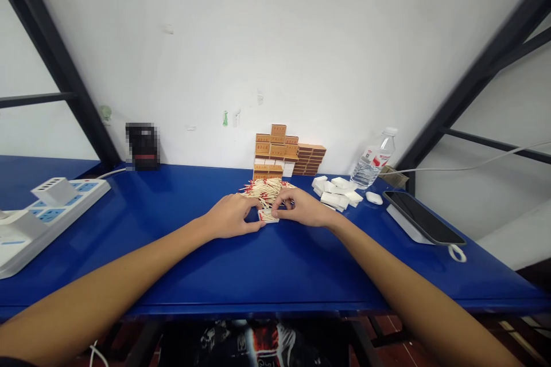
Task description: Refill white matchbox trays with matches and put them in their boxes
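A small white matchbox tray (pixel 267 216) with matchsticks in it lies on the blue table between my hands. My left hand (pixel 232 215) has its thumb and fingers around the tray's left end. Over the right end, my right hand (pixel 301 206) is closed in a pinch, thumb and forefinger at the tray's contents; what lies between the fingertips is too small to make out. Just behind the hands spreads a heap of loose red-tipped matchsticks (pixel 267 188). To the right of it is a pile of white matchbox trays (pixel 338 192).
Stacked matchboxes (pixel 275 152) stand against the wall behind the matchsticks. On the right are a water bottle (pixel 374 157), a white earphone case (pixel 374 198) and a phone (pixel 424 218) propped at a slant. A power strip (pixel 55 212) lies on the left.
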### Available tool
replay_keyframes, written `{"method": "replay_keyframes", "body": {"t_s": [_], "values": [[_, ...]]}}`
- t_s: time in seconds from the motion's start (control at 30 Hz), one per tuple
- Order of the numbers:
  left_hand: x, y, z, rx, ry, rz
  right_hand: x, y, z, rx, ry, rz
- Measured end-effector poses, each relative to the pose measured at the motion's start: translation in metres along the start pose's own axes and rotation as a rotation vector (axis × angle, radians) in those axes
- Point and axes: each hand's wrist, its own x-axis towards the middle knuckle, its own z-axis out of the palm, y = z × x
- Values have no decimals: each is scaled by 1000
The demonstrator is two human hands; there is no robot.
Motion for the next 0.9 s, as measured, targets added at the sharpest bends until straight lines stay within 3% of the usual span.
{"method": "replay_keyframes", "body": {"t_s": [0.1, 0.27, 0.7, 0.9], "values": [[0, 1, 0, -6, -8, 17, -1, 1, -4, -31, -14, 9], [0, 2, -1, -30, -44, 44, -1, 12, -11, -190, 77, 46], [-1, 0, 1, -60, -54, 62, -2, 21, -10, -328, -55, 67], [0, 0, 1, -66, -54, 63, -5, 21, -17, -356, -26, 76]]}}
